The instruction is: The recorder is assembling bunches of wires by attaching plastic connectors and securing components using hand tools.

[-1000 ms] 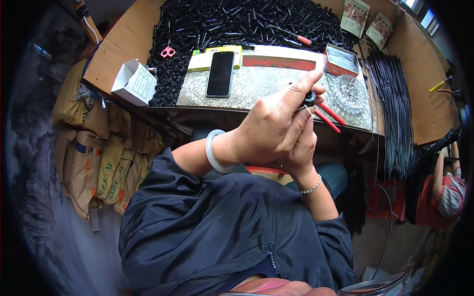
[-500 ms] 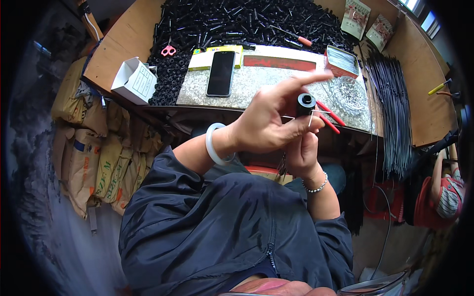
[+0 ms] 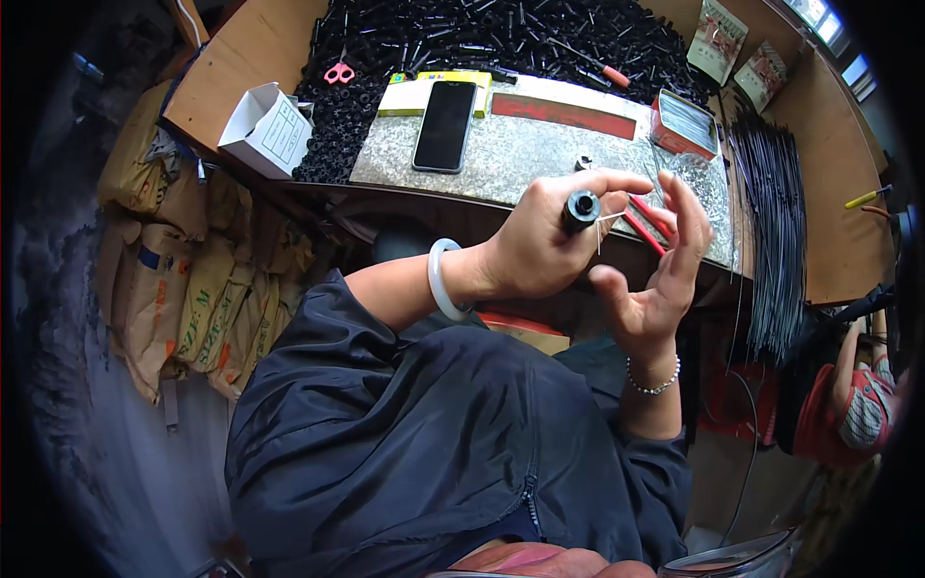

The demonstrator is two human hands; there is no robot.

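My left hand (image 3: 544, 236), with a pale bangle at the wrist, is closed around a short black cylinder (image 3: 581, 210) with a round hole in its end. A thin pale wire (image 3: 609, 217) sticks out beside the cylinder, near the fingertips. To the right, my right hand (image 3: 660, 275) is raised with fingers and thumb apart, and I see nothing in its grasp. A beaded bracelet circles that wrist. Between the hands, at the bench edge, red tool handles (image 3: 644, 231) show; their jaws are hidden. Just beyond the left hand stands a small dark part (image 3: 584, 164).
A phone (image 3: 445, 130) lies on the speckled work board (image 3: 385, 159). Behind it spreads a heap of black parts (image 3: 501, 39). At the right are a red-sided tin of thin rods (image 3: 684, 127) and a long bundle of dark strands (image 3: 771, 222). Sacks (image 3: 159, 299) stand at left.
My right hand has come away from the cylinder, moved right and opened. My left hand keeps the cylinder, which has shifted slightly left and down. The view has shifted a little.
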